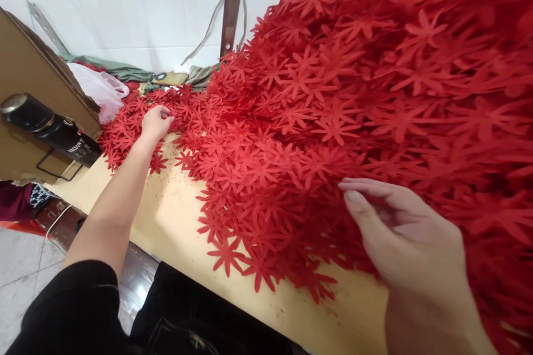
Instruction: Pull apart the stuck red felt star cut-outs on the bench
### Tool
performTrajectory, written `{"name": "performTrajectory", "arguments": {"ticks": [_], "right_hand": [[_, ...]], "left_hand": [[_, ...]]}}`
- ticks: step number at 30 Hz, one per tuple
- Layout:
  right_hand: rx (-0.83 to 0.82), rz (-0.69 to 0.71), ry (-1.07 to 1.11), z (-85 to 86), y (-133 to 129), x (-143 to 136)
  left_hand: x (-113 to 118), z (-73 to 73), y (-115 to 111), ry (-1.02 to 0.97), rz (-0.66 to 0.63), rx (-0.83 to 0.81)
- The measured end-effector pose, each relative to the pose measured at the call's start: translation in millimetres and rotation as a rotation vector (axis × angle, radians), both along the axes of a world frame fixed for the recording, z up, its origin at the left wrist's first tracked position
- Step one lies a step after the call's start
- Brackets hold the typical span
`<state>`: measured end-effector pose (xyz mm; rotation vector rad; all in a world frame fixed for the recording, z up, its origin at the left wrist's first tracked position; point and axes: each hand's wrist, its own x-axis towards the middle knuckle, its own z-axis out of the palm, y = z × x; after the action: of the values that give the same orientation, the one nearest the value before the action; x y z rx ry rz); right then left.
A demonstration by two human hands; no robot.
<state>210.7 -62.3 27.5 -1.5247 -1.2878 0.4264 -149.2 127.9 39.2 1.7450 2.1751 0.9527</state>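
Red star-shaped pieces with narrow petals form a large heap [291, 138] over the middle and right of the pale wooden table [170, 216]. A smaller pile [125, 122] of the same pieces lies at the left. My left hand [157, 123] reaches over that smaller pile, its fingers curled together; whatever they hold, if anything, is too small to name. In front of the large heap, at the right, is my right hand [400, 227]. Its thumb and fingertips are close together, and I cannot make out anything between them.
A black vacuum flask [50, 127] leans by a cardboard box [25, 72] at the left. Beside them lies a whitish plastic bag [97, 91]. Green cloth [125, 73] runs along the tiled wall, where a brown metal bracket [231, 16] stands with a cord.
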Motion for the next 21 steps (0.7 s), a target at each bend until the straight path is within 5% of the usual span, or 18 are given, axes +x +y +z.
{"name": "performTrajectory", "arguments": {"ticks": [3, 6, 8, 10, 16, 21], "right_hand": [[-0.048, 0.113, 0.296, 9.9, 8, -20], [-0.141, 0.398, 0.716, 16.3, 22, -41], [-0.277, 0.534, 0.860, 17.7, 31, -52], [-0.374, 0.524, 0.900, 16.3, 33, -58], [-0.363, 0.459, 0.836, -0.6, 14, -49], [-0.351, 0.402, 0.843, 3.7, 1, -41]], "left_hand": [[23, 20.2, -23, -0.220, -0.166, 0.130], [73, 32.7, -67, -0.417, -0.542, 0.146], [113, 34.3, -100, -0.355, -0.828, 0.108], [147, 31.3, -127, -0.248, -1.053, 0.100], [186, 18.7, -156, -0.002, -1.000, 0.120], [180, 21.8, -161, -0.534, -0.828, 0.181]]}}
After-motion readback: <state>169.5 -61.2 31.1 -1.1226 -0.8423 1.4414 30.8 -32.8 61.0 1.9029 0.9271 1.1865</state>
